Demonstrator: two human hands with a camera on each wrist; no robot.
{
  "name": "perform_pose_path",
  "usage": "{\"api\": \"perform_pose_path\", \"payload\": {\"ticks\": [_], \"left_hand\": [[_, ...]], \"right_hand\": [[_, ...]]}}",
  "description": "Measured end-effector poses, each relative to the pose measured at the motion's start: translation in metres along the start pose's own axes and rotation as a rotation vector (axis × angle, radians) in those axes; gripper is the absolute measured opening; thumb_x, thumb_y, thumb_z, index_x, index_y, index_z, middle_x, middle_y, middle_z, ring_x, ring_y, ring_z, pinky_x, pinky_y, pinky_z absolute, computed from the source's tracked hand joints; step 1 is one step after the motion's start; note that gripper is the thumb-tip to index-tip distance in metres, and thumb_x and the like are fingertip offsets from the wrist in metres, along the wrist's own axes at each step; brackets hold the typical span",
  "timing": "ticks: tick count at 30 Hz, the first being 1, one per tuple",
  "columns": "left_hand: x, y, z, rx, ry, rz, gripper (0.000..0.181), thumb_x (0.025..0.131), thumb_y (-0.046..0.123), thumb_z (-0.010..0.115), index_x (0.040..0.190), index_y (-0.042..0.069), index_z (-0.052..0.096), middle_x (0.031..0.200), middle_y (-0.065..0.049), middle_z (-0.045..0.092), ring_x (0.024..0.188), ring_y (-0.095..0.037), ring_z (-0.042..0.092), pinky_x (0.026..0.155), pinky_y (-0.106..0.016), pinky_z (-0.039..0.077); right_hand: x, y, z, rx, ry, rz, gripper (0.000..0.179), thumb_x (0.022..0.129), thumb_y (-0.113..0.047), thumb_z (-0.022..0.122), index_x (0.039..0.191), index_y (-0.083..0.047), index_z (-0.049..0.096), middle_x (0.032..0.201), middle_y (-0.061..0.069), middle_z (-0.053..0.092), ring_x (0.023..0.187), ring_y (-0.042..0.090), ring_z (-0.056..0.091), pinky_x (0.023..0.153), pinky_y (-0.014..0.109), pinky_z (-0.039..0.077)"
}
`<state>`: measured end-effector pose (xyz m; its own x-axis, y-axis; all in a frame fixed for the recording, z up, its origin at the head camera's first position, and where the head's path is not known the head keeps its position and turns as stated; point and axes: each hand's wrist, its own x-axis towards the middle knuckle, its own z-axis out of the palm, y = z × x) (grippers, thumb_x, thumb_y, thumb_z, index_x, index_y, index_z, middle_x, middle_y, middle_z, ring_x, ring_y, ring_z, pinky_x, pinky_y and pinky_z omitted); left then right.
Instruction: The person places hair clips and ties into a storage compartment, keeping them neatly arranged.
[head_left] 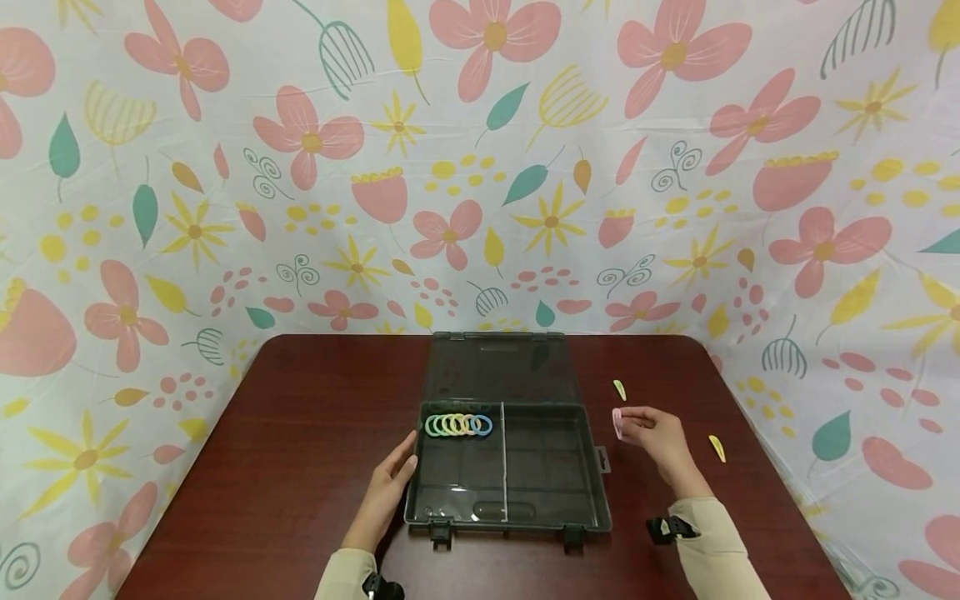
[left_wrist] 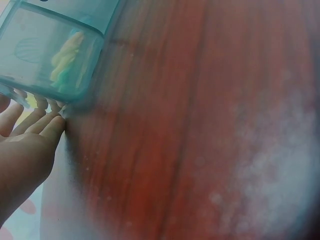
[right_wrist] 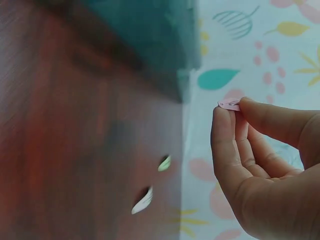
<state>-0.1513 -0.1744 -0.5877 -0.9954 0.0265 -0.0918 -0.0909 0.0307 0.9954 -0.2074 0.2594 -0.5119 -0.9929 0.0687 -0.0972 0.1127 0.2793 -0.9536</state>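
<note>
A dark see-through plastic case (head_left: 547,467) lies with its lid raised at the back and a pale divider (head_left: 504,467) between two compartments. Overlapping coil hair ties (head_left: 442,426) in green, yellow and blue lie at the back of the left compartment. My left hand (head_left: 384,492) touches the case's left wall, fingers fairly straight; the left wrist view shows its fingertips (left_wrist: 56,121) at the wall. Right of the case, my right hand (head_left: 660,440) pinches a pink snap hair clip (right_wrist: 229,104) between thumb and fingers, above the table.
A yellow-green hair clip (head_left: 619,390) lies behind my right hand, and a yellow hair clip (head_left: 717,448) lies to its right. The dark red wooden table (head_left: 300,467) meets a flower-patterned cloth (head_left: 465,167) at its back and sides.
</note>
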Motion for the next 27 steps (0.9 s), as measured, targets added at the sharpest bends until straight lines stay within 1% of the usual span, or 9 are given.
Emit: {"api": "perform_pose_path", "payload": {"ticks": [3, 7, 12, 15, 17, 22, 25, 27], "left_hand": [[0.0, 0.0, 0.001, 0.007, 0.003, -0.006, 0.051, 0.1, 0.016, 0.052, 0.15, 0.014, 0.037, 0.155, -0.012, 0.03, 0.143, -0.034, 0.02, 0.112, -0.055, 0.021], [0.0, 0.0, 0.002, 0.009, -0.004, -0.007, 0.052, 0.101, 0.016, 0.052, 0.15, 0.013, 0.036, 0.155, -0.012, 0.029, 0.143, -0.035, 0.02, 0.112, -0.056, 0.021], [-0.001, 0.001, 0.0, 0.006, -0.006, 0.001, 0.051, 0.101, 0.015, 0.05, 0.15, 0.012, 0.035, 0.154, -0.014, 0.029, 0.142, -0.035, 0.021, 0.112, -0.056, 0.022], [-0.001, 0.003, -0.001, 0.009, -0.003, 0.003, 0.051, 0.101, 0.014, 0.05, 0.15, 0.013, 0.036, 0.154, -0.014, 0.031, 0.142, -0.034, 0.022, 0.112, -0.055, 0.022], [0.0, 0.003, -0.001, 0.011, -0.006, -0.001, 0.051, 0.101, 0.015, 0.05, 0.15, 0.014, 0.036, 0.154, -0.013, 0.031, 0.142, -0.034, 0.022, 0.112, -0.055, 0.022], [0.0, 0.001, 0.0, 0.022, -0.01, -0.009, 0.051, 0.101, 0.016, 0.051, 0.15, 0.016, 0.036, 0.154, -0.013, 0.03, 0.142, -0.035, 0.022, 0.112, -0.055, 0.022], [-0.001, -0.001, 0.0, 0.026, -0.004, -0.018, 0.051, 0.101, 0.017, 0.051, 0.15, 0.017, 0.037, 0.154, -0.012, 0.03, 0.142, -0.035, 0.022, 0.111, -0.056, 0.022], [-0.001, -0.001, 0.0, 0.035, -0.004, -0.013, 0.051, 0.101, 0.017, 0.051, 0.15, 0.017, 0.037, 0.154, -0.013, 0.03, 0.142, -0.036, 0.022, 0.111, -0.057, 0.023]], "right_hand": [[0.004, -0.01, 0.008, 0.033, -0.026, -0.015, 0.039, 0.092, -0.004, 0.064, 0.123, 0.015, 0.054, 0.101, 0.015, 0.068, 0.078, 0.007, 0.067, 0.078, 0.035, 0.057], [0.008, -0.021, 0.021, 0.061, -0.06, -0.025, 0.038, 0.092, -0.004, 0.063, 0.124, 0.014, 0.055, 0.102, 0.016, 0.067, 0.08, 0.007, 0.067, 0.078, 0.034, 0.057], [0.014, -0.032, 0.048, 0.104, -0.107, -0.028, 0.036, 0.091, -0.002, 0.063, 0.123, 0.013, 0.056, 0.101, 0.016, 0.066, 0.08, 0.009, 0.067, 0.079, 0.035, 0.056], [0.017, -0.037, 0.068, 0.135, -0.127, -0.028, 0.034, 0.09, 0.002, 0.064, 0.12, 0.015, 0.056, 0.097, 0.016, 0.067, 0.079, 0.011, 0.067, 0.076, 0.034, 0.057], [0.02, -0.039, 0.08, 0.141, -0.136, -0.015, 0.033, 0.089, 0.004, 0.063, 0.119, 0.016, 0.057, 0.096, 0.017, 0.067, 0.079, 0.014, 0.068, 0.075, 0.033, 0.057], [0.024, -0.039, 0.105, 0.119, -0.135, 0.056, 0.027, 0.089, 0.004, 0.063, 0.114, 0.013, 0.061, 0.098, 0.021, 0.067, 0.081, 0.021, 0.069, 0.074, 0.034, 0.057], [0.025, -0.037, 0.116, 0.132, -0.151, 0.088, 0.024, 0.087, 0.002, 0.066, 0.108, 0.012, 0.064, 0.096, 0.021, 0.067, 0.079, 0.023, 0.069, 0.072, 0.034, 0.058], [0.024, -0.036, 0.121, 0.15, -0.18, 0.093, 0.021, 0.086, 0.002, 0.067, 0.104, 0.012, 0.066, 0.091, 0.021, 0.067, 0.074, 0.023, 0.069, 0.068, 0.032, 0.058]]}}
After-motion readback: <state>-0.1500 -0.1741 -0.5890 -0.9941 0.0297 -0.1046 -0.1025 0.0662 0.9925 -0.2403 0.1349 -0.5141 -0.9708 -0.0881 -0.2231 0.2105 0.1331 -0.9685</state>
